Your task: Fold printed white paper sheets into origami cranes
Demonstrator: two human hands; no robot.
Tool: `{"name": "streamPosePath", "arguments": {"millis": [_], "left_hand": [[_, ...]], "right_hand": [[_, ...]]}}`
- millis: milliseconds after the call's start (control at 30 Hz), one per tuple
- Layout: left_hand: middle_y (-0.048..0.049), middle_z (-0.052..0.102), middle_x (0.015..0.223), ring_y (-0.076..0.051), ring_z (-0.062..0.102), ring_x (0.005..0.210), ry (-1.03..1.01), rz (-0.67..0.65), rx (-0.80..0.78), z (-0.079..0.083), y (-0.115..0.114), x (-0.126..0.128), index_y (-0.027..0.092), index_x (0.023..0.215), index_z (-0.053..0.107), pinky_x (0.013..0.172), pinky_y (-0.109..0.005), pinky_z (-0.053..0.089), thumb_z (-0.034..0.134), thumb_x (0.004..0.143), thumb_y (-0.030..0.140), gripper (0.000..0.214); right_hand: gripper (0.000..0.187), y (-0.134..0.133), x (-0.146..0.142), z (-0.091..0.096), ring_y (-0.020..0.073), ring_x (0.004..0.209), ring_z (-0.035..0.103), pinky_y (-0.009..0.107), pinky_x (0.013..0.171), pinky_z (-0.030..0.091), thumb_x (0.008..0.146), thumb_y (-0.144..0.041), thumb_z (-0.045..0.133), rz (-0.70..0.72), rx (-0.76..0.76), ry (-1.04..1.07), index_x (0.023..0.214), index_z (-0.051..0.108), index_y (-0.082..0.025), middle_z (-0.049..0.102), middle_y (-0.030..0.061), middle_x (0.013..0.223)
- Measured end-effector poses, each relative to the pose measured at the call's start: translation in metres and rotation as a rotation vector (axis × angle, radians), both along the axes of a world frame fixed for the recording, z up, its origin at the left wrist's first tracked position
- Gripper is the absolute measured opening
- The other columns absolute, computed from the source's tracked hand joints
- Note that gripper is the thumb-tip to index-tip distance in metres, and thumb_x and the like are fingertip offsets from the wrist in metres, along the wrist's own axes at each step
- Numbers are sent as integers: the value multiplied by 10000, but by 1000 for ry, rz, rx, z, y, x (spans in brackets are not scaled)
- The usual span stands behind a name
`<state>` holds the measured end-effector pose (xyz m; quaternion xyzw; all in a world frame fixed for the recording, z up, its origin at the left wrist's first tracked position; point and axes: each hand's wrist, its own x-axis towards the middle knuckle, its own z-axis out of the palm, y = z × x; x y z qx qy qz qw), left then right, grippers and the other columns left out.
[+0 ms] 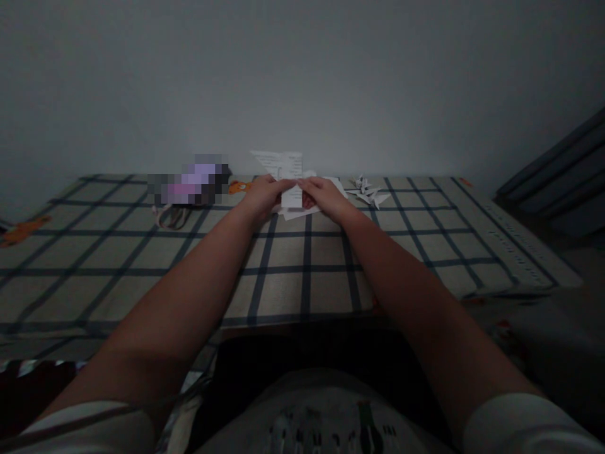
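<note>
Between my two hands is a folded sheet of printed paper (292, 165), held up off the table with a pointed flap sticking out to the upper left. My left hand (263, 194) grips its left side, thumb laid across the front. From the right, my right hand (324, 194) pinches the other edge, its thumb close to the left one. Some fingers are hidden behind the paper. Below and behind the hands lie loose white sheets (302, 213). Just right of them sit several small folded paper pieces (368, 192) with sharp points.
A blue-checked cloth (401, 246) covers the table, which meets a plain wall (302, 75). At the left stands a blurred purple object (196, 183) with a looped strap (171, 217). Dark slanted panels (562, 176) rise beyond the right end.
</note>
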<state>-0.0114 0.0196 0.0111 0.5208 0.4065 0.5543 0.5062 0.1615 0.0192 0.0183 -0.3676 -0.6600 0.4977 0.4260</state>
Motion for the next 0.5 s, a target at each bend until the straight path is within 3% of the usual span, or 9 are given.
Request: {"name": "streamPosePath", "arguments": {"millis": [67, 200, 400, 500], "left_hand": [[-108, 775, 872, -199, 724, 720, 30, -38, -28, -2, -1, 0, 110, 867, 739, 782, -352, 594, 835, 632, 303, 319], [-125, 785, 912, -213, 730, 744, 36, -81, -36, -4, -2, 1, 109, 904, 753, 780, -363, 598, 852, 619, 292, 353], [-136, 791, 981, -215, 734, 770, 75, -99, -48, -4, -2, -1, 125, 927, 757, 777, -365, 602, 853, 622, 292, 361], [-127, 792, 986, -216, 735, 774, 105, -97, -57, -4, -2, -1, 136, 931, 752, 759, -362, 604, 856, 616, 288, 364]], "right_hand": [[279, 5, 1, -3, 89, 562, 564, 202, 589, 478, 916, -428, 686, -47, 16, 73, 778, 635, -190, 613, -39, 610], [260, 11, 4, -7, 75, 574, 550, 193, 609, 476, 864, -333, 736, -37, 1, 144, 703, 597, -182, 589, -48, 621], [251, 17, 3, -11, 89, 658, 584, 213, 684, 521, 870, -420, 715, -18, -83, 239, 800, 640, -191, 625, -29, 718], [216, 17, 2, -10, 87, 670, 590, 216, 700, 528, 844, -366, 747, -70, -93, 278, 805, 634, -187, 640, -31, 741]]}}
